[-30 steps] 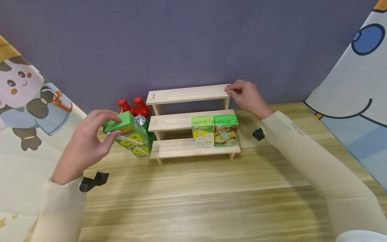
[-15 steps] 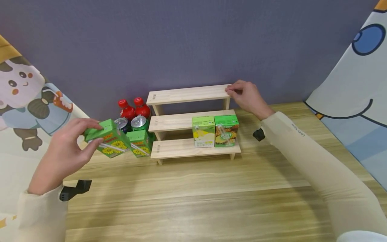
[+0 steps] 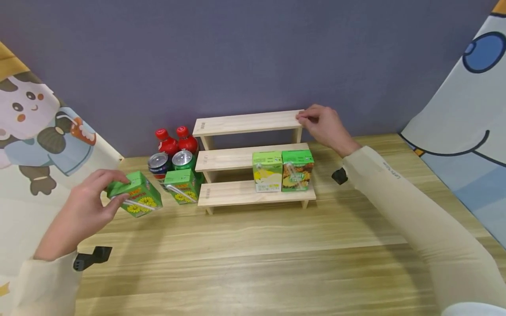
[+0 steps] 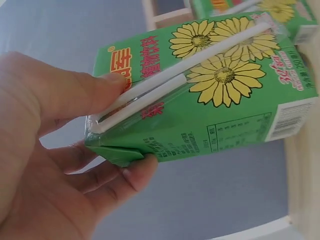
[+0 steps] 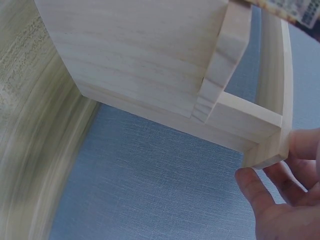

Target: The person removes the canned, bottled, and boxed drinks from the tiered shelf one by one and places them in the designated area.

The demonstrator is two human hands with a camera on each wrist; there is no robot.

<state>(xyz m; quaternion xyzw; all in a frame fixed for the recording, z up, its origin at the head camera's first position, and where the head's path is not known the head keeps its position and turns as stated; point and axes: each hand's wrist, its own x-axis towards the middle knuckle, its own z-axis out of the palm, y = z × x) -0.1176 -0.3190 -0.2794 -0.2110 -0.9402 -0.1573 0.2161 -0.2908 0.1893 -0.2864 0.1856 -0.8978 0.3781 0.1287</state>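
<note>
My left hand grips a green drink carton by its top end, thumb on the front and fingers behind. The carton is tilted, with yellow flowers and a white straw on its face. A matching flower-print carton stands on the table to the right of it. With thumb and fingertips, my right hand pinches the right end of the top board of a three-tier wooden shelf. In the right wrist view, the fingers of that hand lie at the board's corner.
Behind the standing carton are two cans and two red-capped bottles. A yellow-green carton and a brown-and-green carton stand side by side at the shelf's lower right. A grey wall rises behind.
My left hand has carried its carton left and toward the front, away from the other drinks, uncovering the cans and the matching carton. My right hand stays at the shelf corner.
</note>
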